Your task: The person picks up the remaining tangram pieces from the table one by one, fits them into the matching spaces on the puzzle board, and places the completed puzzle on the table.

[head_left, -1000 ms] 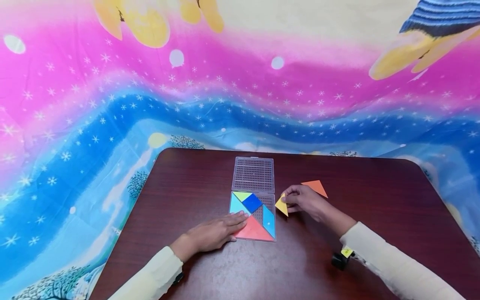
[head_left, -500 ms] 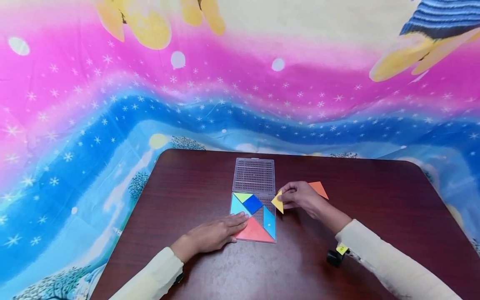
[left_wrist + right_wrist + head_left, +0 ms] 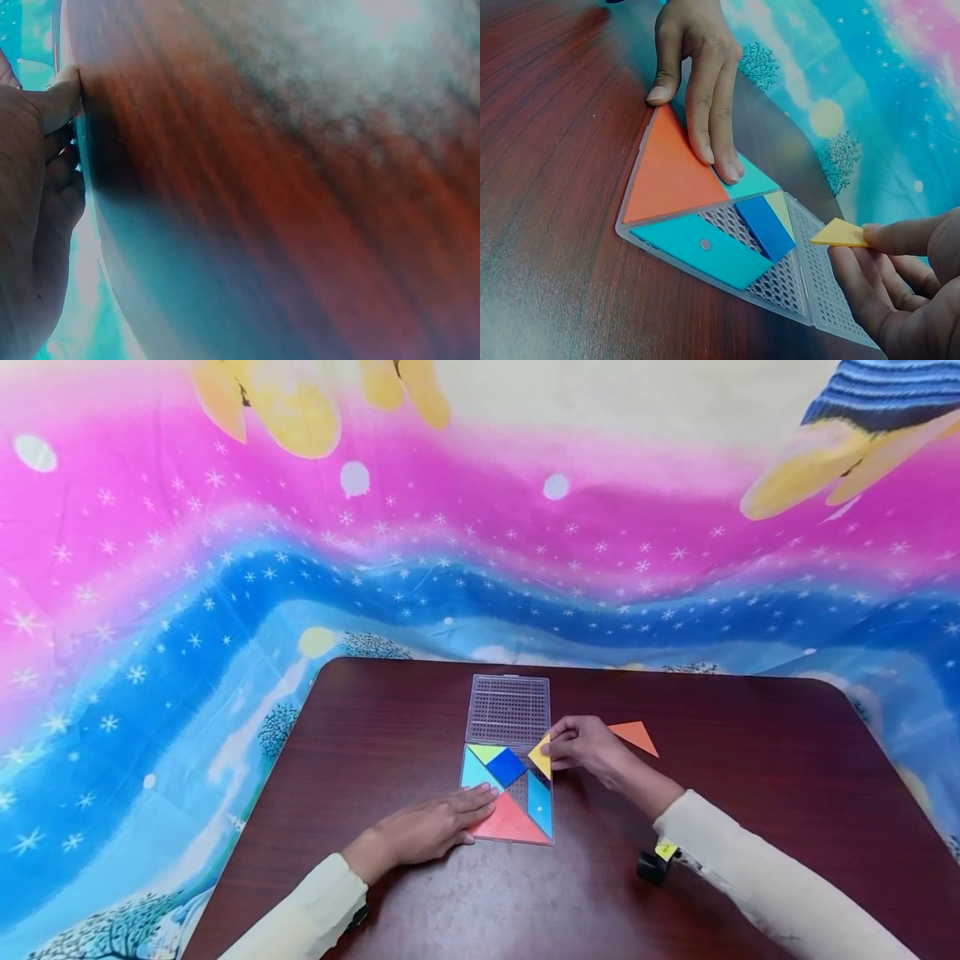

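Observation:
A clear hinged case [image 3: 780, 291] lies unfolded on the table with tangram pieces in its near half. My left hand [image 3: 431, 828] rests there with extended fingers on the large red-orange triangle [image 3: 510, 823] and the turquoise triangle [image 3: 476, 770]. My right hand [image 3: 591, 750] pinches a yellow triangle [image 3: 841, 233] between thumb and fingertips, tilted over the case's right side. Beneath and around it lie the blue square [image 3: 507, 768], the light blue parallelogram [image 3: 701, 247] with a small round spot, and a lime triangle [image 3: 484, 752]. Perforated floor shows between the pieces.
An orange triangle [image 3: 637, 737] lies on the dark wood table [image 3: 735, 752] right of the right hand, partly behind the wrist. The case's perforated lid half [image 3: 510, 710] points to the back. A colourful printed cloth [image 3: 480, 552] hangs behind the table.
My right hand has carried the yellow triangle leftward, from beside the case to over its upper right part. My left hand stays in place.

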The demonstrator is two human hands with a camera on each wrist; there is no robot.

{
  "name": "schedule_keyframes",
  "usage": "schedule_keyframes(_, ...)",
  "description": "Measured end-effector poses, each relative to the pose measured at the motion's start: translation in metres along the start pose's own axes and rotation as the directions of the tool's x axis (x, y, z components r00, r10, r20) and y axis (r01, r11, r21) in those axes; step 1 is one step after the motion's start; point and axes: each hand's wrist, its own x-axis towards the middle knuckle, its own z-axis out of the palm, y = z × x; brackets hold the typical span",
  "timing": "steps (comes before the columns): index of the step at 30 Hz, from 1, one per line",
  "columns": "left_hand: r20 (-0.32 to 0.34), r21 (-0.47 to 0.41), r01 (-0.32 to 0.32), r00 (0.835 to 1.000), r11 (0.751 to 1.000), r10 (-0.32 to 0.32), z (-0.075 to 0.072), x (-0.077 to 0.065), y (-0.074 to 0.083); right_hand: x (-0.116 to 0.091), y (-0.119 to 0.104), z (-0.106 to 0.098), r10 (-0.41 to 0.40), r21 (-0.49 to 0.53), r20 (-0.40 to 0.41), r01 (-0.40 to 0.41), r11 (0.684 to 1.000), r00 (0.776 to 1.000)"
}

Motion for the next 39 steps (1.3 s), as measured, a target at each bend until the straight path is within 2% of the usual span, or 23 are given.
schedule_keyframes(13, 0.006, 0.006, -0.005, 1.0, 1.0, 0.005, -0.002, 0.0, 0.0, 0.006, 0.003, 0.016, 0.02, -0.053, -0.019, -0.021, 0.998, 1.0)
schedule_keyframes(18, -0.002, 0.018, -0.014, 1.0, 1.0, 0.014, -0.001, 0.0, -0.001, 0.007, 0.005, 0.022, 0.003, -0.043, -0.007, -0.003, 0.999, 1.0)
schedule_keyframes(24, -0.006, 0.034, -0.021, 1.0, 0.999, 0.021, 0.0, 0.0, -0.001, 0.007, 0.009, 0.031, 0.029, -0.039, -0.007, -0.029, 0.999, 1.0)
schedule_keyframes(39, -0.008, 0.029, -0.027, 1.0, 0.999, 0.027, -0.001, 0.0, -0.001, 0.004, 0.016, 0.049, 0.057, -0.132, -0.007, -0.057, 0.99, 0.998)
